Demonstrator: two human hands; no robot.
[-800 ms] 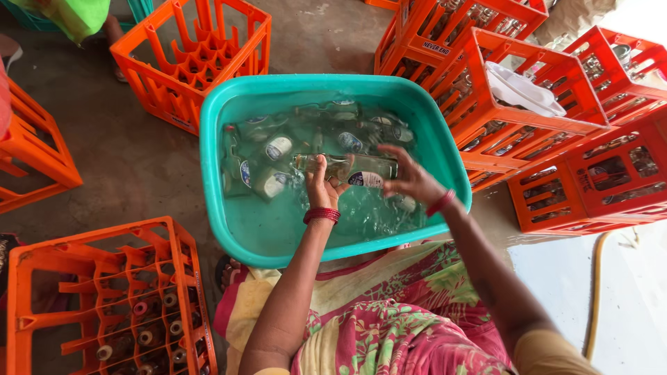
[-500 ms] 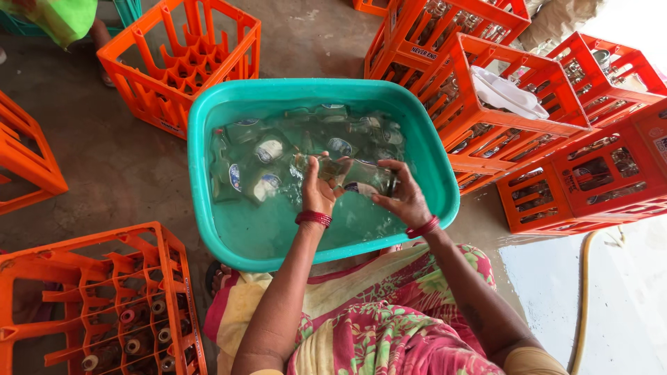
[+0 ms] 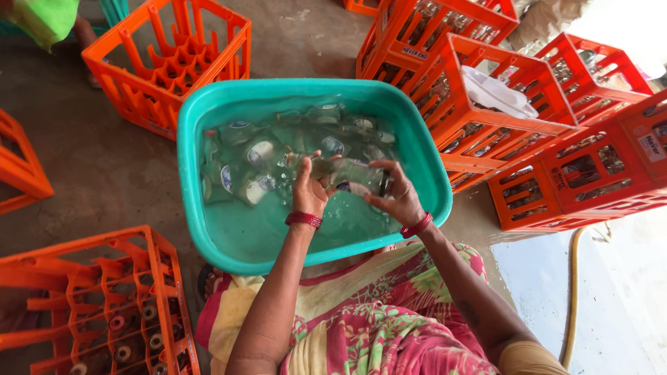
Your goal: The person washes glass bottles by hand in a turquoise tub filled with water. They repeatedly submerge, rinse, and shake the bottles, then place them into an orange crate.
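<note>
Both hands grip one clear glass bottle (image 3: 347, 171) over the teal plastic tub (image 3: 208, 111): left hand (image 3: 309, 194) at nine o'clock, right hand (image 3: 396, 198) at three, mid-rinse; next, likely lifting it clear.

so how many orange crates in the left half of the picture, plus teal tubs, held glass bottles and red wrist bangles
orange crates: 3
teal tub: 1
held glass bottle: 1
red wrist bangles: 2
total: 7
</note>
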